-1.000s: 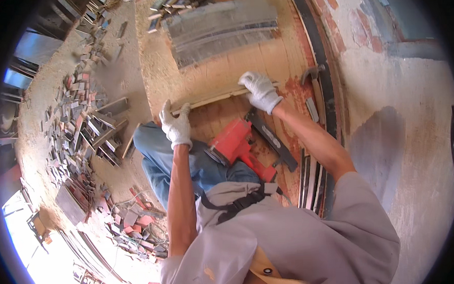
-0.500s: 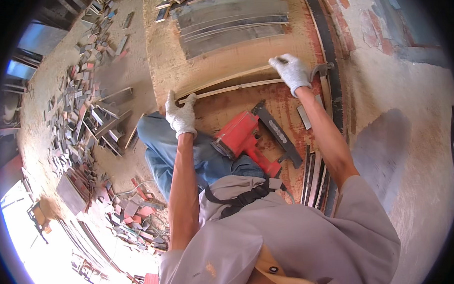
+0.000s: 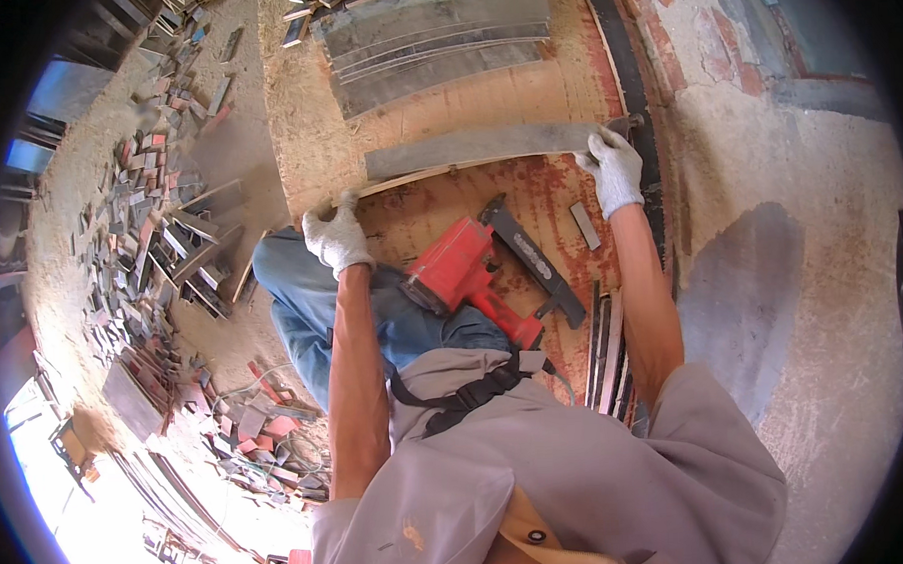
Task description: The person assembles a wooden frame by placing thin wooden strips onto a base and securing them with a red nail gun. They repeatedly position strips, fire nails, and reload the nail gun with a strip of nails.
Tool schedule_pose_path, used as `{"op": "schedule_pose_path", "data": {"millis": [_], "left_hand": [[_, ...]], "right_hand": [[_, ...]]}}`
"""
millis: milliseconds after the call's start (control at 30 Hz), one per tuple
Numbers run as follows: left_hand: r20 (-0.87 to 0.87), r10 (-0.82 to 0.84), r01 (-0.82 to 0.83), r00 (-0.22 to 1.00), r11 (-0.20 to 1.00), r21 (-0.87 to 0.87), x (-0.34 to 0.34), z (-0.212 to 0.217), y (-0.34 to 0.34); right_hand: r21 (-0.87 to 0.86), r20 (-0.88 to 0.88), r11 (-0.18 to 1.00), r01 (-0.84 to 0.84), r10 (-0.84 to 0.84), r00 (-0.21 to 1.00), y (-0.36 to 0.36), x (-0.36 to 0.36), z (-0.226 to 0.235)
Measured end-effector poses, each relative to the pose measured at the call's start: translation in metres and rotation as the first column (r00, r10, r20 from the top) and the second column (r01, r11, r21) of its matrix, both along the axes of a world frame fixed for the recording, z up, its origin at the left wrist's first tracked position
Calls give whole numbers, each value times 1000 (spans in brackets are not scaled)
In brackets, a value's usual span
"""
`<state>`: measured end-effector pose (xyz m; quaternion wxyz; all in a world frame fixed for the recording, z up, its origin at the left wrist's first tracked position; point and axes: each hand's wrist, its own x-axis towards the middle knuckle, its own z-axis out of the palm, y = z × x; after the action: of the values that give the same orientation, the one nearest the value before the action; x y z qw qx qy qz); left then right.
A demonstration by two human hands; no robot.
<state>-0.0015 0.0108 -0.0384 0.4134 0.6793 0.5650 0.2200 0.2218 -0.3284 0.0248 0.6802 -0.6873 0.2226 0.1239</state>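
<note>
- Grey-faced wooden strip [image 3: 477, 148], one, lying crosswise on the plywood sheet [image 3: 435, 106], its right end near the sheet's right edge.
- Pale wooden batten [image 3: 438, 172], narrow, along the strip's near edge; seemingly set parallel so the two edges can be matched.
- Right hand [image 3: 615, 172], white-gloved: thumb and fingers closed on the strip's right end, probably to steady its angle.
- Left hand [image 3: 339, 236], white-gloved: fingers partly spread at the batten's left end; whether it grips cannot be told.
- Pneumatic nail gun [image 3: 456, 264], red, black magazine; on its side beside the knee, presumably parked within reach.
- Grey panels [image 3: 439, 54], flat, towards the sheet's far edge; a band of plywood separates them from the strip, giving room to shift it outward.
- Black rail [image 3: 649, 166], along the sheet's right edge; likely limits travel that way.
- Offcuts [image 3: 151, 213], heaped on the floor beyond the sheet's left edge.
</note>
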Motion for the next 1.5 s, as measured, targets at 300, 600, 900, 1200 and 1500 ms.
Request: {"op": "schedule_pose_path", "data": {"millis": [300, 600, 900, 1200, 1500], "left_hand": [[202, 138, -85, 970, 965, -248, 5, 5, 3], [145, 115, -86, 983, 977, -193, -9, -12, 14], [85, -16, 29, 996, 989, -147, -14, 0, 23], [143, -143, 162, 979, 978, -129, -25, 1, 17], [152, -79, 117, 985, 959, -260, -35, 13, 22]], "right_hand": [[-9, 65, 994, -110, 111, 992, 1, -48, -29], [26, 46, 996, -90, 89, 995, 13, -52, -28], [89, 29, 995, -41, 39, 999, 24, -52, -43], [-7, 62, 993, -114, 114, 992, 37, -55, -44], [-146, 119, 973, -177, 195, 974, 29, -68, -49]]}}
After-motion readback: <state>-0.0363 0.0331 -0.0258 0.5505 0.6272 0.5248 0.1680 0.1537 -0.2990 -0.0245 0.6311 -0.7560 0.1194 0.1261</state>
